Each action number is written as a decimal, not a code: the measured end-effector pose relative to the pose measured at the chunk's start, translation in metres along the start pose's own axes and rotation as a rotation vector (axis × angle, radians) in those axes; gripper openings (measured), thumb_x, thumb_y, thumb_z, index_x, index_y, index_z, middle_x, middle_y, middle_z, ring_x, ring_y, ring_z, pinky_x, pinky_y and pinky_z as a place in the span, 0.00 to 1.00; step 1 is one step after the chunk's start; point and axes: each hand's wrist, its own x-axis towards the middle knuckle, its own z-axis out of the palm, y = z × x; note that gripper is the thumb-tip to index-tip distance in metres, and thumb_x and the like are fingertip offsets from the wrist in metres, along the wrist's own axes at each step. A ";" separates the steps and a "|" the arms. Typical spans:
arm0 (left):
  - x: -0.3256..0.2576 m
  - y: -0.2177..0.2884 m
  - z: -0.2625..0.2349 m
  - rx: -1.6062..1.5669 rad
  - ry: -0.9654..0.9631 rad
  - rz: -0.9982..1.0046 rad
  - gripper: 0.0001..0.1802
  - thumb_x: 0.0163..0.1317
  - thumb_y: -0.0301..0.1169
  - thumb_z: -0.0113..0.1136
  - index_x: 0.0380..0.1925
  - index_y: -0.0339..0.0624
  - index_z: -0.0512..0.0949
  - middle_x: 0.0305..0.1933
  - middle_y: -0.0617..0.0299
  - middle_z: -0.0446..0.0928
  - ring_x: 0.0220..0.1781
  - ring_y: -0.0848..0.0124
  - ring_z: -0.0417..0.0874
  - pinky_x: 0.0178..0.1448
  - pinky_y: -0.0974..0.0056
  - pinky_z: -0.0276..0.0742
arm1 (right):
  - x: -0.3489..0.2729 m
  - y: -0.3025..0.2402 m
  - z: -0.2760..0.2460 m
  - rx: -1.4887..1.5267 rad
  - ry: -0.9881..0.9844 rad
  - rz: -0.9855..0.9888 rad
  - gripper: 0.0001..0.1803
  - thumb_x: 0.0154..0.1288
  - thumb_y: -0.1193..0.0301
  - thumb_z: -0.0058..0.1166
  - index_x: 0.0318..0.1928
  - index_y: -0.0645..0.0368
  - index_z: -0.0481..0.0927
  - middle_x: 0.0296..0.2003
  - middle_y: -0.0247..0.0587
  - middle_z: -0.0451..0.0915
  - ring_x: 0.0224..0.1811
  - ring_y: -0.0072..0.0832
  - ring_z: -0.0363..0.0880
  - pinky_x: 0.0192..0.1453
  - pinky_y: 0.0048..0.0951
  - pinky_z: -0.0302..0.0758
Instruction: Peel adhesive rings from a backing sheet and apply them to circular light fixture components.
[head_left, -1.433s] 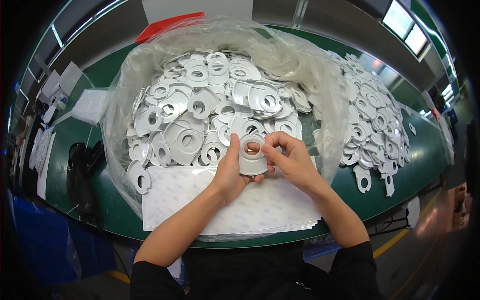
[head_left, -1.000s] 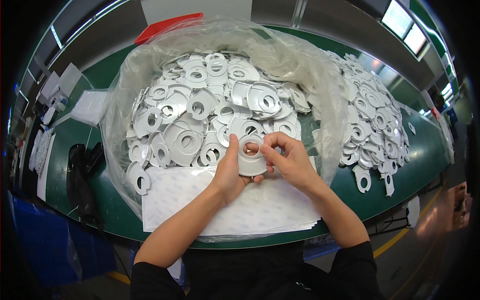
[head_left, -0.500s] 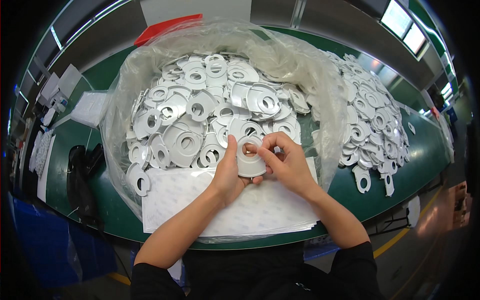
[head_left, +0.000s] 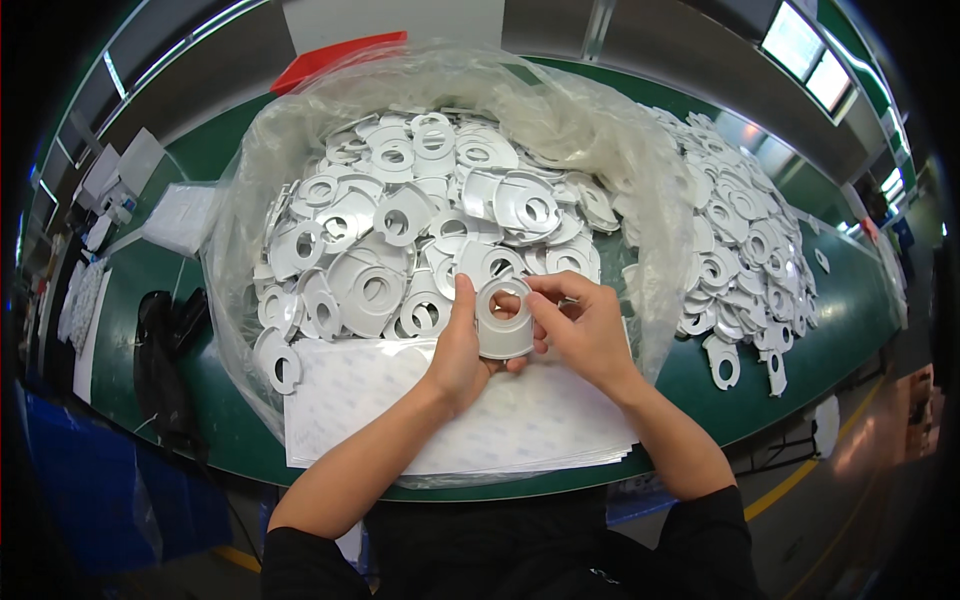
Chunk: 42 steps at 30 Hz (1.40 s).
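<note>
One white ring-shaped plate [head_left: 505, 342] (single round hole, skirt widening toward the person), held upright-facing between both hands. Left hand [head_left: 461, 352]: thumb along the plate's left edge, fingers beneath, grasping it. Right hand [head_left: 583, 322]: thumb and forefinger pinching its right rim. Under the grip: stacked white sheets [head_left: 520, 425]. Just beyond the grip: heap of similar plates [head_left: 372, 287] inside a translucent plastic bag [head_left: 232, 275]. Right of the grip, well apart: second heap [head_left: 745, 245], on the green table [head_left: 845, 320].
</note>
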 end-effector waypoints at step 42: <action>0.002 0.005 -0.007 0.127 -0.127 -0.148 0.45 0.58 0.72 0.15 0.36 0.44 0.68 0.27 0.54 0.77 0.27 0.67 0.81 0.17 0.73 0.62 | -0.007 -0.015 -0.012 -0.641 -0.018 -0.180 0.06 0.59 0.73 0.54 0.30 0.64 0.76 0.22 0.44 0.76 0.25 0.33 0.75 0.30 0.30 0.71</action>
